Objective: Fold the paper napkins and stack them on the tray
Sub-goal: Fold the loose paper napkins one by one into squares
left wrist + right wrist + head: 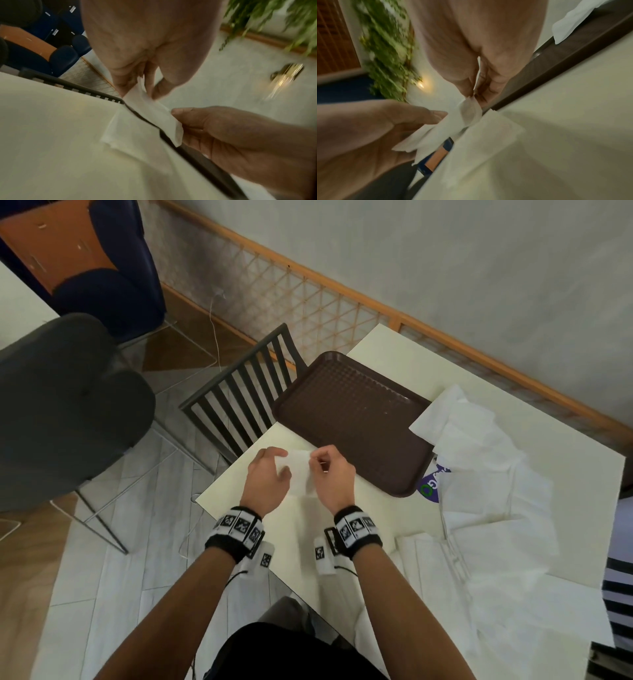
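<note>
one cream table [359, 508] carries everything, and its left edge runs just beside the hands. on it lies one brown tray [349, 419] with a raised rim and a dotted floor; nothing lies on this floor, and the tray's far left corner hangs over the table edge. to the right of the tray is one loose heap of unfolded napkins [486, 484]; they are white and they overlap, so i cannot count the sheets. the heap reaches from the tray's right rim to the near right part of the table. beside the table's left edge are two chairs, one slatted chair [239, 395] pushed against the table and one padded grey chair [58, 405] well apart on the floor.

there is bare table between the hands, the tray's near rim and the heap.

one napkin [298, 474] is held up between the two hands, just in front of the tray's near left rim. it is white, thin and soft, and it looks partly folded over. the left hand [269, 477] pinches its left edge with thumb and fingers. the right hand [330, 474] pinches its upper right corner with curled fingers.
</note>
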Motion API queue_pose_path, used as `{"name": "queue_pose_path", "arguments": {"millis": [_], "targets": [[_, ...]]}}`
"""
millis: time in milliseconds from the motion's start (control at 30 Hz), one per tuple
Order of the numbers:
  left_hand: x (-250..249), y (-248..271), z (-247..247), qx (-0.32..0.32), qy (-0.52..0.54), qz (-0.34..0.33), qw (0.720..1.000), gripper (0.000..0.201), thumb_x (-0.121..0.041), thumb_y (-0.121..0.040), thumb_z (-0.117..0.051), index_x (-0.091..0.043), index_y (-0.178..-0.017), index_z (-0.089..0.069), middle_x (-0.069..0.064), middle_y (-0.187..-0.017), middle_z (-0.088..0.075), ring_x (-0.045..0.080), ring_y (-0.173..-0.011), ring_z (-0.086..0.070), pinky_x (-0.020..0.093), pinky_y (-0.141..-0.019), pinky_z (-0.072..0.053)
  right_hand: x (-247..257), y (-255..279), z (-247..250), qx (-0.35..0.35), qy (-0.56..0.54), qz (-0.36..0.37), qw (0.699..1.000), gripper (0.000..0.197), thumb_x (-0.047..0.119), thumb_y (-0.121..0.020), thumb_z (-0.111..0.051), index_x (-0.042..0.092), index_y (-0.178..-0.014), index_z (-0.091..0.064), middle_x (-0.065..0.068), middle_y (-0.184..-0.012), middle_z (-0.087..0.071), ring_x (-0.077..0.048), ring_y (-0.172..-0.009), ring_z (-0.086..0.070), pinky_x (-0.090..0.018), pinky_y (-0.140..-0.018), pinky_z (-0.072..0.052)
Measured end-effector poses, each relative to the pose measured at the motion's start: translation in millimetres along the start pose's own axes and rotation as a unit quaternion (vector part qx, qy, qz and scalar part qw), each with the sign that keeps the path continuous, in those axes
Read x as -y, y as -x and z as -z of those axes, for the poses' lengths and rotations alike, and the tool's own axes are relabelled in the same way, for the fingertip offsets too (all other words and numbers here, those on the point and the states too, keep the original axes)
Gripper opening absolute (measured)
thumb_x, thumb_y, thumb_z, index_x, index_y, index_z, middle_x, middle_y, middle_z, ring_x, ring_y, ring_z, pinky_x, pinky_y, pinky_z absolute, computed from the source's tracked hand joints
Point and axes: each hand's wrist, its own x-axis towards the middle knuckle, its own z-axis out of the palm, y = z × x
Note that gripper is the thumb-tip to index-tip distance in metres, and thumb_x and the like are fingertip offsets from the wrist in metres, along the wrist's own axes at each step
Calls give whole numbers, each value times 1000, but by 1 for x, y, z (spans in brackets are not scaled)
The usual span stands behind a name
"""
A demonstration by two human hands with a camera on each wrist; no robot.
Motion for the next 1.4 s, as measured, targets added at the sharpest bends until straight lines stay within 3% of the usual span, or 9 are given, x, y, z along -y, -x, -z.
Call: {"name": "queue_pose_path", "arguments": {"millis": [133,333,633,767,867,1033,1167,1267,1400], "targets": [[13,-14,-19,93,-107,43,989,46,-13,-100,-68,-10,-143,-55,13,-149,-42,37,-137,-48,44,-117,-43,-19,-20,-17,65,96,-36,993,15,10,-101,-65,23,-106,-71,-4,-113,-68,-18,-100,-67,-38,-101,-60],[3,13,-30,17,-229,4,973,55,-26,-93,-75,-20,-142,-51,16,-162,-22,44,-147,-22,60,-116,-34,-11,2,35,80,119,37,989,12,19,-101,-70,22,-112,-69,-2,-118,-64,-22,-97,-69,-37,-93,-59],[-41,150,-84,156,1,-66,985,11,-32,-97,-78,-25,-102,-70,-13,-93,-71,5,-82,-67,36,-83,-61,-84,86,211,163,244,-6,956,18,13,-92,-74,30,-95,-70,13,-93,-75,-12,-80,-73,-39,-84,-62],[-37,205,-130,257,-96,-50,960,49,-47,-88,-83,-27,-128,-63,-11,-121,-55,13,-111,-52,39,-98,-52,-99,132,234,231,186,25,955,18,25,-92,-83,33,-95,-68,14,-93,-74,-5,-81,-70,-22,-77,-55],[-32,229,-153,213,-124,-52,968,37,-28,-91,-84,-16,-120,-64,-1,-127,-49,19,-115,-47,41,-101,-49,-119,163,219,301,178,39,936,23,43,-90,-85,37,-102,-66,14,-101,-69,-6,-91,-67,-26,-87,-56],[-41,254,-157,127,-62,-36,989,20,-11,-89,-83,-17,-89,-64,-4,-93,-64,19,-86,-62,46,-85,-56,-149,188,201,263,192,52,944,45,71,-81,-73,44,-115,-65,19,-107,-59,-17,-105,-60,-43,-98,-52],[-65,261,-133,78,48,-34,995,30,-9,-89,-85,-26,-99,-63,-6,-86,-72,9,-77,-68,27,-75,-58,-139,196,202,280,205,64,936,38,65,-91,-75,44,-121,-67,18,-114,-63,-18,-114,-55,-43,-99,-45],[-94,261,-108,26,115,-66,991,29,-8,-89,-87,-23,-107,-70,-7,-89,-76,12,-84,-73,21,-78,-57,-134,199,210,258,136,65,954,19,50,-95,-80,34,-98,-70,12,-101,-69,-17,-103,-61,-39,-92,-47],[-118,257,-93,-33,187,-20,982,49,-36,-87,-89,-29,-129,-64,-11,-117,-76,8,-108,-72,22,-91,-57,-104,204,228,192,-29,63,979,33,33,-101,-79,34,-82,-52,15,-66,-52,-4,-66,-50,-23,-68,-45]]}}
